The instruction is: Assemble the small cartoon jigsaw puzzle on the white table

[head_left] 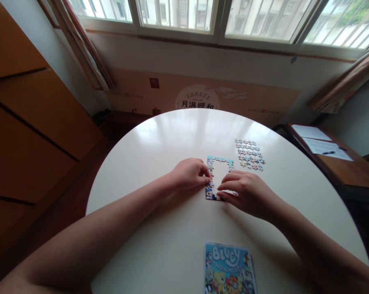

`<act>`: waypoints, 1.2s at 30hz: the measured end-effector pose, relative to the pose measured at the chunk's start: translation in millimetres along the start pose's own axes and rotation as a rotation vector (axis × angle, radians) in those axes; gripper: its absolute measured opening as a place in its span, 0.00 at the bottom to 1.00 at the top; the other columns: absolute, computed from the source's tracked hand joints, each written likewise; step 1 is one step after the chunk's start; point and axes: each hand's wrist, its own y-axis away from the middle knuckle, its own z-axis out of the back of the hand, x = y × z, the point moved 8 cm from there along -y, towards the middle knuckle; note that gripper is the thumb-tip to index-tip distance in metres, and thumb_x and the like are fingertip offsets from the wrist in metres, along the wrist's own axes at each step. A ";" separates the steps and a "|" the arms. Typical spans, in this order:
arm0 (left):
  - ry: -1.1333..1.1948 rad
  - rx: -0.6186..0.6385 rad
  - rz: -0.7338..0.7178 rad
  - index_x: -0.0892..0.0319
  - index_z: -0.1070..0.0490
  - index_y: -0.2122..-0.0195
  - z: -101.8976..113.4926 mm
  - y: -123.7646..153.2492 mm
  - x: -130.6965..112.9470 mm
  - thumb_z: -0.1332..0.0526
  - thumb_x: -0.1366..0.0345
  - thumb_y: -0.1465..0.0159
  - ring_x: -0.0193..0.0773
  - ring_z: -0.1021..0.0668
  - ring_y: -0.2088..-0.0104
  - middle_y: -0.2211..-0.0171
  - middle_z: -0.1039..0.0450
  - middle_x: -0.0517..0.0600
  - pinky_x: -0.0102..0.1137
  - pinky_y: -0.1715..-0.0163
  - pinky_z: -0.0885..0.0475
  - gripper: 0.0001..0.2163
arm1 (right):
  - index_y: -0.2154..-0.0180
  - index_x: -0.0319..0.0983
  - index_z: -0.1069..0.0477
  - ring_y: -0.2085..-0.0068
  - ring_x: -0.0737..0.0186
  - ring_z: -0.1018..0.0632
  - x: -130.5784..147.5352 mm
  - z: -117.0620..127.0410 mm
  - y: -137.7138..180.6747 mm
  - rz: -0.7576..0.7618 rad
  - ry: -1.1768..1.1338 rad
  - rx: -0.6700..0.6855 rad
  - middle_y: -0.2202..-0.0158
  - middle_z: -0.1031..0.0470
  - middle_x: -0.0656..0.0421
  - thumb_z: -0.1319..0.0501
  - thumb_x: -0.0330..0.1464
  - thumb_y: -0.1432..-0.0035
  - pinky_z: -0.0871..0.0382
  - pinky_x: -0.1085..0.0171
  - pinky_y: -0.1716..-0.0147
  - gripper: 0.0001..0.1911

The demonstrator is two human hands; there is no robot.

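Observation:
A small jigsaw frame [220,162], only its border joined, lies near the middle of the round white table [159,139]. My left hand [190,173] rests at the frame's left edge, fingers curled and pressed on the border pieces. My right hand [244,191] covers the frame's lower right side, fingers pinched together at the bottom edge; whether a piece is between them is hidden. A group of loose puzzle pieces [249,154] is laid out in rows just right of and beyond the frame.
A Bluey puzzle box or card [229,269] lies at the table's near edge. A wooden cabinet [25,122] stands to the left. To the right is a dark side table with papers [320,143] and a pen. Windows and curtains run along the far wall.

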 end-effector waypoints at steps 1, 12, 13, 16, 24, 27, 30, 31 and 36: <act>-0.003 -0.001 0.003 0.52 0.17 0.66 0.0 0.1 0.2 0.33 0.59 0.41 0.37 0.23 0.66 0.64 0.22 0.47 0.30 0.68 0.33 0.07 | 0.65 0.43 0.19 0.63 0.61 0.21 0.0 2.5 1.0 -0.013 0.004 0.006 0.65 0.19 0.59 0.38 0.37 0.34 0.32 0.61 0.64 0.10; -0.016 -0.013 0.047 0.52 0.18 0.68 0.5 1.4 -1.5 0.32 0.58 0.43 0.37 0.23 0.66 0.65 0.22 0.47 0.30 0.68 0.33 0.06 | 0.63 0.44 0.19 0.61 0.59 0.20 0.7 0.3 2.7 -0.089 0.013 0.103 0.64 0.18 0.58 0.37 0.36 0.35 0.31 0.61 0.63 0.08; -0.019 -0.012 0.051 0.53 0.18 0.68 0.5 1.0 -1.4 0.32 0.58 0.43 0.37 0.23 0.66 0.65 0.22 0.47 0.30 0.68 0.33 0.06 | 0.63 0.44 0.19 0.61 0.59 0.20 1.0 -0.1 2.5 -0.092 0.017 0.099 0.64 0.18 0.58 0.37 0.36 0.35 0.31 0.61 0.63 0.08; -0.025 -0.002 0.067 0.53 0.18 0.69 0.8 -0.5 -1.3 0.32 0.58 0.43 0.37 0.23 0.67 0.65 0.22 0.47 0.30 0.69 0.33 0.06 | 0.64 0.44 0.19 0.61 0.59 0.20 1.7 0.2 2.6 -0.094 0.024 0.082 0.65 0.18 0.59 0.36 0.36 0.36 0.31 0.61 0.64 0.07; -0.035 0.029 0.062 0.53 0.18 0.68 -0.9 -2.5 -3.7 0.32 0.60 0.43 0.37 0.24 0.68 0.67 0.22 0.47 0.30 0.71 0.35 0.06 | 0.65 0.44 0.19 0.64 0.60 0.20 0.2 1.6 3.2 -0.106 0.025 0.044 0.66 0.18 0.59 0.36 0.33 0.38 0.32 0.61 0.66 0.06; -0.052 0.006 0.022 0.54 0.19 0.68 -0.6 -1.0 -3.8 0.32 0.59 0.42 0.39 0.24 0.65 0.65 0.23 0.48 0.30 0.68 0.34 0.06 | 0.64 0.45 0.18 0.63 0.59 0.20 -2.1 -0.3 3.5 -0.125 0.018 0.058 0.65 0.18 0.60 0.36 0.32 0.38 0.31 0.61 0.64 0.06; 0.003 -0.008 0.016 0.55 0.19 0.67 2.4 -0.2 1.7 0.34 0.58 0.39 0.38 0.24 0.65 0.64 0.22 0.48 0.31 0.67 0.32 0.07 | 0.63 0.45 0.18 0.61 0.58 0.20 -5.3 -0.9 4.0 -0.143 0.016 0.056 0.63 0.18 0.59 0.36 0.33 0.37 0.30 0.60 0.63 0.07; 0.039 -0.016 0.016 0.55 0.19 0.67 4.4 -0.3 4.2 0.35 0.59 0.38 0.38 0.24 0.66 0.64 0.22 0.48 0.31 0.67 0.32 0.07 | 0.63 0.44 0.18 0.61 0.58 0.20 -6.4 -0.5 4.0 -0.147 0.017 0.043 0.62 0.18 0.59 0.37 0.33 0.37 0.30 0.60 0.63 0.07; 0.118 -0.140 -0.153 0.55 0.20 0.64 17.3 0.7 4.5 0.33 0.64 0.37 0.40 0.22 0.55 0.57 0.21 0.50 0.36 0.51 0.28 0.03 | 0.59 0.44 0.19 0.60 0.59 0.22 -7.2 -2.0 0.5 -0.113 -0.009 -0.043 0.61 0.19 0.58 0.40 0.32 0.34 0.30 0.59 0.62 0.10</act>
